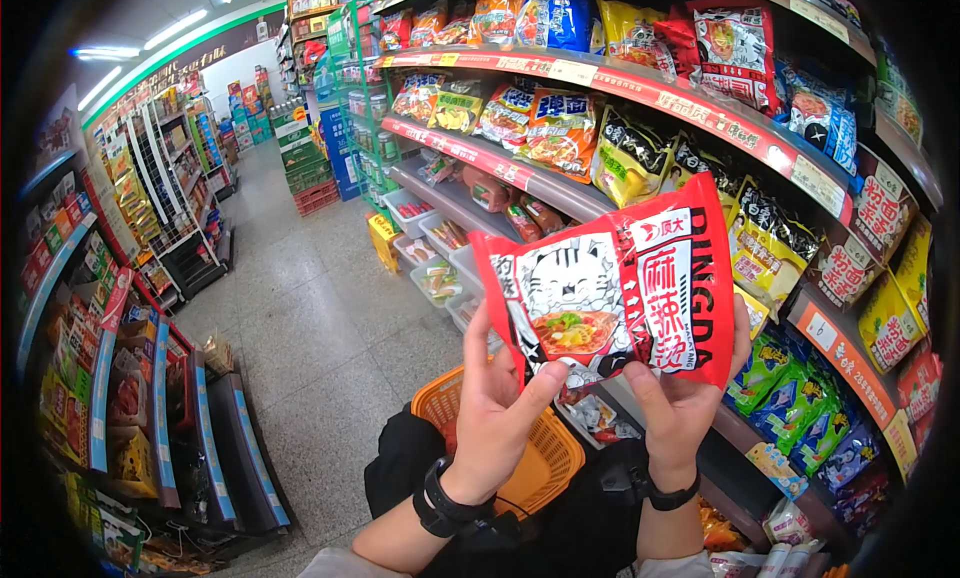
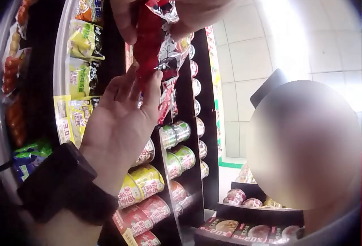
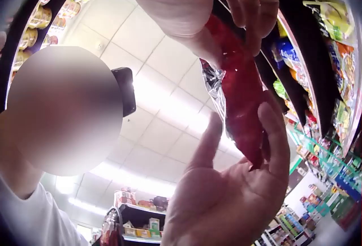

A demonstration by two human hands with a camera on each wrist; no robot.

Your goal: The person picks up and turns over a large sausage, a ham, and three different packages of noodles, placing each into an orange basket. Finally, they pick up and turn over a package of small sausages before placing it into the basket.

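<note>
Left hand [image 1: 495, 418] and right hand [image 1: 682, 418] grip the red packet [image 1: 625, 298] by its lower corners, before the shelves [image 1: 690, 108]; I judge it light, slick, brittle inside, best pinched at edges.

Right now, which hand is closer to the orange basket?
The left hand: it overlaps the orange basket in the head view, while the right hand is off to the basket's right.
</note>
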